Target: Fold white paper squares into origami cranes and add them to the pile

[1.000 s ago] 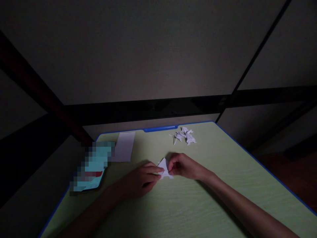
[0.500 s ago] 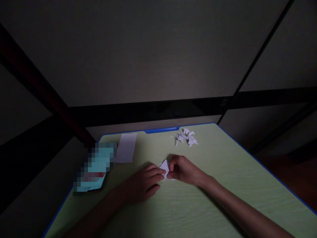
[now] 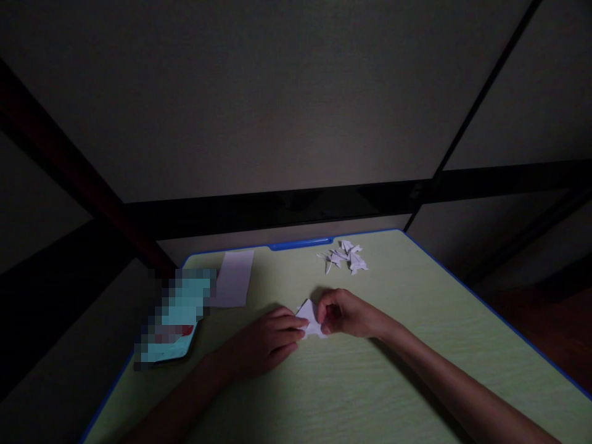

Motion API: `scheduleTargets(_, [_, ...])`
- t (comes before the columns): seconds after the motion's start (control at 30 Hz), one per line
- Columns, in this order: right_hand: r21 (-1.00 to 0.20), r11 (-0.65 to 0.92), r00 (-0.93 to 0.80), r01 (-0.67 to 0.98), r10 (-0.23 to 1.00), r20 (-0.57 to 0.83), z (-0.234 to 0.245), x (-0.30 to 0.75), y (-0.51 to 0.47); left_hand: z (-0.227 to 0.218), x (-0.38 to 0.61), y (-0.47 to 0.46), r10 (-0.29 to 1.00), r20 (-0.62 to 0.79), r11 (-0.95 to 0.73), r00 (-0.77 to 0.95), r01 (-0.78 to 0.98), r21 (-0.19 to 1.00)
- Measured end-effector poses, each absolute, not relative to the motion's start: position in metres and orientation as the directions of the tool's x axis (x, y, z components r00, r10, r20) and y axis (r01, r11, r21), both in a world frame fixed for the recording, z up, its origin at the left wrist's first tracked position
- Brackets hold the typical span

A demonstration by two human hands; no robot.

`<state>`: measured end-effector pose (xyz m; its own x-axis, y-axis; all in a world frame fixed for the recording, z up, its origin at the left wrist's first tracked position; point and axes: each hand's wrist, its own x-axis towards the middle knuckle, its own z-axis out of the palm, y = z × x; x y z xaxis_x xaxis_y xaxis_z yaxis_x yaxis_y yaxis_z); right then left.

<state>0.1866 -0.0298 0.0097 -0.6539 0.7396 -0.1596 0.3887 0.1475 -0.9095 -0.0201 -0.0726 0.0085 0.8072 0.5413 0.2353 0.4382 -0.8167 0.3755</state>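
A small piece of folded white paper (image 3: 311, 313) lies on the table between my hands, its pointed tip facing away from me and small flaps showing at its near edge. From the left, my left hand (image 3: 272, 338) rests its fingertips on the paper's side and holds it against the table. My right hand (image 3: 345, 314) has its fingers curled, with thumb and forefinger at the paper's right edge. Part of the paper is covered by the fingertips of both hands.
Several folded white paper figures (image 3: 350, 256) lie in a cluster toward the far side of the table (image 3: 416, 308). At the left are a white paper sheet (image 3: 235, 277) and a phone (image 3: 178, 320) with its screen lit and blurred. A dark panelled wall (image 3: 277, 98) stands behind.
My right thumb has shifted off the paper's lower part toward its right edge, so more of the folded paper shows. My left hand stays nearly in place.
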Motion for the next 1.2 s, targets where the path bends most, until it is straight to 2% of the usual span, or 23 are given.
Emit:
scheduleTargets(0.2, [-0.918,0.202,-0.688,0.34,0.719,-0.096,0.01,0.187,-0.032,0.009,-0.022,-0.072,0.583,0.244,-0.767,0.775,0.427,0.478])
scheduleTargets(0.4, [-0.837,0.354,-0.589,0.418,0.807,0.047,0.0,0.181,-0.038,0.01,-0.021,-0.074,0.572,0.197,-0.786,0.796,0.463,0.411])
scheduleTargets(0.57, [-0.888,0.273,-0.609,0.371,0.793,-0.011,0.003,0.181,-0.037,0.009,-0.017,-0.075,0.549,0.183,-0.817,0.816,0.477,0.324])
scheduleTargets(0.67, [-0.918,0.195,-0.614,0.344,0.787,-0.063,0.005,0.181,-0.036,0.008,-0.016,-0.073,0.548,0.196,-0.817,0.813,0.471,0.332])
scheduleTargets(0.83, [-0.927,0.161,-0.65,0.339,0.753,-0.107,0.005,0.183,-0.034,0.009,-0.018,-0.071,0.545,0.233,-0.82,0.805,0.455,0.346])
scheduleTargets(1.2, [-0.907,0.27,-0.684,0.323,0.729,-0.027,0.006,0.186,-0.034,0.009,-0.017,-0.072,0.593,0.232,-0.769,0.771,0.456,0.447])
